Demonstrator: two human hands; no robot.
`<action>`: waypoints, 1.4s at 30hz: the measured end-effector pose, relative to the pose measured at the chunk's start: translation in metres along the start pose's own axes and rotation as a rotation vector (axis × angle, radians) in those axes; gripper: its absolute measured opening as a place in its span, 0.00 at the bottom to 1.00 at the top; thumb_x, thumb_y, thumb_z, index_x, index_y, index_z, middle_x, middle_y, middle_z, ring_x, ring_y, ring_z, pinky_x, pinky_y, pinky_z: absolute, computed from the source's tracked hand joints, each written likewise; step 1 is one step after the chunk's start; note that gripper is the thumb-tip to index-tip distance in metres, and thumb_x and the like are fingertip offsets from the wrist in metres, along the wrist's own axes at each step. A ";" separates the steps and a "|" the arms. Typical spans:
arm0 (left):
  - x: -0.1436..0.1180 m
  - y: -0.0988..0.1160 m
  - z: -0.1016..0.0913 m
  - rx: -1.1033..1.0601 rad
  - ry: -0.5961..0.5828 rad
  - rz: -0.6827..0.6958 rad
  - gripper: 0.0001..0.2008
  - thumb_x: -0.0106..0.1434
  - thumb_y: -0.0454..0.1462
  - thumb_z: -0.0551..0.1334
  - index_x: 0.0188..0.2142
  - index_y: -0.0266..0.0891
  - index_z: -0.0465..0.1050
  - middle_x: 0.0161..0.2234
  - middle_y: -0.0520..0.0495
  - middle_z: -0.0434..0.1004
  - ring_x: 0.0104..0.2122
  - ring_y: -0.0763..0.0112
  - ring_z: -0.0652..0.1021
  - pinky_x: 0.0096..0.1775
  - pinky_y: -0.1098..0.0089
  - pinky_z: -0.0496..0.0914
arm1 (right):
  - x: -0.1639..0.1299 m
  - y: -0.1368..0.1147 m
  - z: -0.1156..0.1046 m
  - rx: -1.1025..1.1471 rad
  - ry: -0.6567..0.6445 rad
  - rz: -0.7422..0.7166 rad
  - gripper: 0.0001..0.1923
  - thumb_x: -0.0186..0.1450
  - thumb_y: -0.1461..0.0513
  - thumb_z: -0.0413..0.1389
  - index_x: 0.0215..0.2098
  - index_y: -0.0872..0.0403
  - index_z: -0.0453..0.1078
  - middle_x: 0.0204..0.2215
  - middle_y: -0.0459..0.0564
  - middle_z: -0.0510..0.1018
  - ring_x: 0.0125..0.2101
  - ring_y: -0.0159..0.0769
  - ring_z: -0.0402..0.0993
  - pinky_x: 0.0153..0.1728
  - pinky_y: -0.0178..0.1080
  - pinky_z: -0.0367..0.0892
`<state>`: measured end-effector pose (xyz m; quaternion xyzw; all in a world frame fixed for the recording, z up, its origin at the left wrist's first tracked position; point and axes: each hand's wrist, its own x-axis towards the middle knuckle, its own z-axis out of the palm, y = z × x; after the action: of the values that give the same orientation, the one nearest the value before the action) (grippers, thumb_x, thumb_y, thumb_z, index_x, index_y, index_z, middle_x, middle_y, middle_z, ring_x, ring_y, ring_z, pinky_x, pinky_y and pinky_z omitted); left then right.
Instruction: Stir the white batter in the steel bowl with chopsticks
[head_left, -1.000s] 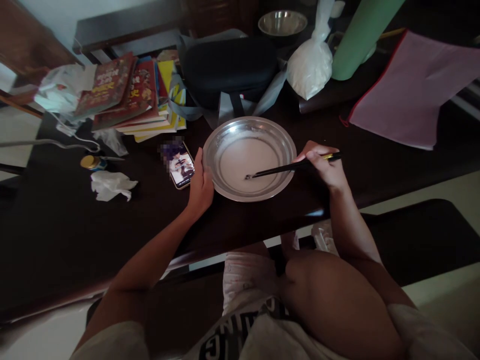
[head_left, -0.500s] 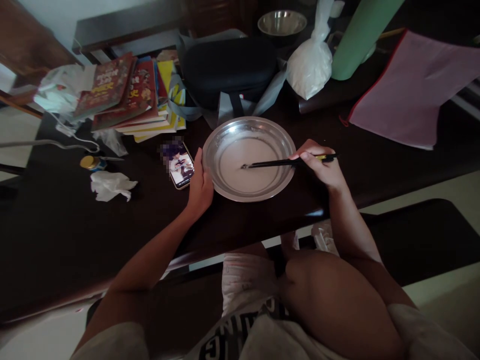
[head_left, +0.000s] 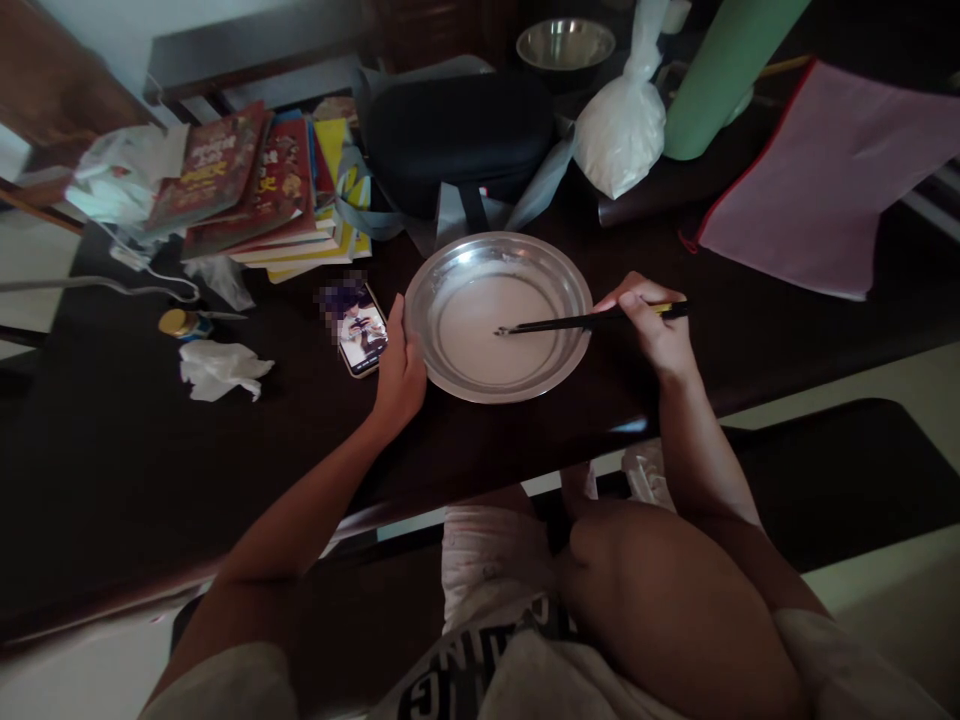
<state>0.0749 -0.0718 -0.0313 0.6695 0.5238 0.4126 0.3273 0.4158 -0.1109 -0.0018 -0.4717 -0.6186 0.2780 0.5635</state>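
A round metal basin (head_left: 499, 392) stands on the dark table, with a pale, milky liquid (head_left: 480, 310) in its bottom. My left hand (head_left: 403, 375) grips the basin's left rim, fingers along the outer side. Black chopsticks (head_left: 559, 323) are pinched in my right hand (head_left: 651, 322), just beyond the right rim. They slant across the basin and their tips dip into the liquid near the middle. A lit phone (head_left: 364, 335) lies on the table, close by my left hand.
Stacked books (head_left: 262, 200) and a black case (head_left: 457, 130) sit behind the basin. Farther right are a tied bag of white powder (head_left: 621, 140), a green bottle (head_left: 720, 80) and a pink cloth bag (head_left: 810, 190). Crumpled tissue (head_left: 223, 370) and a small jar (head_left: 184, 324) lie left.
My right hand has shifted slightly to the right, and the chopstick tips have moved right through the liquid. My left hand and the basin stay in place.
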 end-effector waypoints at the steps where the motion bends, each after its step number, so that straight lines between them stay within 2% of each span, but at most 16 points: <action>1: 0.000 0.000 0.000 -0.003 0.003 0.000 0.35 0.70 0.57 0.54 0.70 0.46 0.56 0.73 0.43 0.53 0.72 0.55 0.55 0.72 0.54 0.47 | 0.000 0.000 0.000 0.028 0.010 0.011 0.13 0.69 0.52 0.58 0.32 0.44 0.82 0.28 0.45 0.81 0.32 0.36 0.76 0.39 0.43 0.71; 6: 0.000 0.000 0.000 0.001 0.012 -0.010 0.33 0.70 0.56 0.54 0.70 0.47 0.57 0.72 0.44 0.55 0.72 0.55 0.56 0.72 0.53 0.48 | 0.000 -0.003 0.000 0.016 -0.177 0.049 0.12 0.68 0.51 0.59 0.33 0.44 0.82 0.31 0.46 0.82 0.35 0.36 0.77 0.40 0.42 0.70; 8: 0.000 0.000 0.000 0.001 0.012 -0.008 0.33 0.70 0.56 0.54 0.70 0.47 0.56 0.72 0.44 0.55 0.72 0.55 0.57 0.72 0.54 0.48 | 0.000 -0.003 0.001 -0.022 -0.152 0.035 0.12 0.68 0.50 0.59 0.34 0.44 0.82 0.32 0.46 0.82 0.36 0.37 0.78 0.42 0.43 0.71; 12: 0.000 0.000 0.000 -0.009 0.006 0.006 0.34 0.70 0.56 0.54 0.70 0.46 0.56 0.72 0.43 0.54 0.72 0.55 0.57 0.72 0.54 0.48 | -0.001 -0.001 0.000 0.006 0.010 0.029 0.14 0.68 0.49 0.58 0.32 0.45 0.81 0.29 0.46 0.81 0.33 0.38 0.78 0.40 0.45 0.72; 15: -0.001 0.000 0.000 -0.007 0.004 0.002 0.34 0.70 0.56 0.54 0.70 0.46 0.56 0.72 0.43 0.54 0.72 0.55 0.56 0.72 0.53 0.47 | -0.001 0.000 -0.001 0.044 -0.081 0.049 0.13 0.69 0.51 0.58 0.33 0.44 0.82 0.29 0.45 0.81 0.33 0.37 0.78 0.38 0.44 0.72; 18: 0.000 0.002 0.000 0.001 0.010 -0.014 0.34 0.70 0.56 0.54 0.70 0.46 0.56 0.72 0.43 0.54 0.72 0.54 0.56 0.72 0.52 0.47 | -0.001 -0.001 -0.001 0.002 -0.199 0.023 0.10 0.69 0.53 0.59 0.37 0.44 0.82 0.33 0.45 0.83 0.39 0.38 0.79 0.44 0.44 0.72; 21: 0.000 0.002 0.000 -0.002 0.013 -0.014 0.34 0.70 0.56 0.54 0.70 0.46 0.57 0.72 0.43 0.55 0.72 0.55 0.56 0.72 0.52 0.47 | 0.000 0.000 0.000 -0.012 -0.121 -0.002 0.10 0.69 0.53 0.59 0.36 0.44 0.82 0.34 0.46 0.84 0.41 0.38 0.79 0.46 0.44 0.72; 24: 0.000 0.000 0.000 -0.011 0.008 0.001 0.34 0.70 0.56 0.55 0.70 0.47 0.57 0.72 0.44 0.54 0.72 0.55 0.56 0.72 0.53 0.47 | 0.000 0.000 0.001 0.066 -0.006 0.014 0.11 0.68 0.51 0.59 0.35 0.45 0.81 0.29 0.45 0.82 0.33 0.36 0.80 0.40 0.43 0.75; 27: 0.001 -0.001 0.000 -0.016 0.008 -0.002 0.33 0.70 0.56 0.55 0.69 0.48 0.57 0.72 0.45 0.54 0.72 0.56 0.56 0.72 0.53 0.46 | 0.000 -0.001 0.002 0.104 -0.070 0.053 0.12 0.68 0.49 0.59 0.35 0.45 0.81 0.28 0.44 0.81 0.30 0.35 0.80 0.38 0.42 0.76; 30: 0.000 0.000 0.000 -0.012 0.009 -0.009 0.33 0.70 0.55 0.55 0.69 0.47 0.57 0.72 0.44 0.55 0.72 0.56 0.56 0.72 0.53 0.45 | 0.000 -0.002 0.002 0.031 -0.144 0.067 0.12 0.68 0.50 0.59 0.37 0.45 0.81 0.33 0.46 0.84 0.37 0.37 0.81 0.45 0.44 0.75; 32: 0.000 0.001 0.000 -0.009 0.004 -0.007 0.33 0.70 0.55 0.55 0.69 0.47 0.57 0.72 0.44 0.55 0.72 0.56 0.56 0.72 0.54 0.46 | 0.001 -0.002 0.002 -0.010 -0.089 0.051 0.13 0.68 0.49 0.59 0.36 0.46 0.81 0.34 0.46 0.84 0.39 0.38 0.81 0.47 0.44 0.75; 35: 0.000 0.001 -0.001 -0.011 -0.006 -0.001 0.33 0.70 0.55 0.55 0.70 0.46 0.56 0.73 0.44 0.54 0.72 0.56 0.55 0.72 0.54 0.46 | 0.001 -0.002 0.001 0.007 0.032 0.035 0.14 0.68 0.48 0.58 0.35 0.46 0.80 0.29 0.45 0.82 0.33 0.37 0.81 0.43 0.45 0.76; 38: 0.000 0.001 0.000 -0.020 -0.003 -0.004 0.33 0.70 0.55 0.55 0.69 0.47 0.56 0.73 0.44 0.54 0.72 0.56 0.55 0.72 0.53 0.45 | 0.000 -0.003 0.002 0.042 -0.047 0.059 0.14 0.68 0.48 0.58 0.34 0.46 0.80 0.28 0.45 0.82 0.32 0.37 0.80 0.41 0.44 0.76; 40: 0.000 0.002 0.000 -0.020 0.000 -0.014 0.33 0.70 0.54 0.55 0.69 0.47 0.56 0.73 0.44 0.54 0.72 0.55 0.55 0.72 0.53 0.45 | 0.000 -0.004 0.003 0.019 -0.137 0.074 0.14 0.67 0.49 0.59 0.35 0.46 0.81 0.32 0.46 0.84 0.35 0.37 0.81 0.42 0.43 0.76; 42: 0.000 0.002 0.000 -0.015 0.002 -0.018 0.33 0.70 0.54 0.55 0.69 0.47 0.56 0.73 0.44 0.54 0.72 0.55 0.56 0.72 0.53 0.45 | 0.000 -0.004 0.004 -0.029 -0.139 0.067 0.13 0.67 0.49 0.59 0.35 0.46 0.81 0.34 0.46 0.84 0.39 0.38 0.80 0.45 0.44 0.75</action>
<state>0.0759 -0.0718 -0.0296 0.6619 0.5272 0.4142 0.3352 0.4115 -0.1116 0.0007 -0.4798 -0.6441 0.3196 0.5028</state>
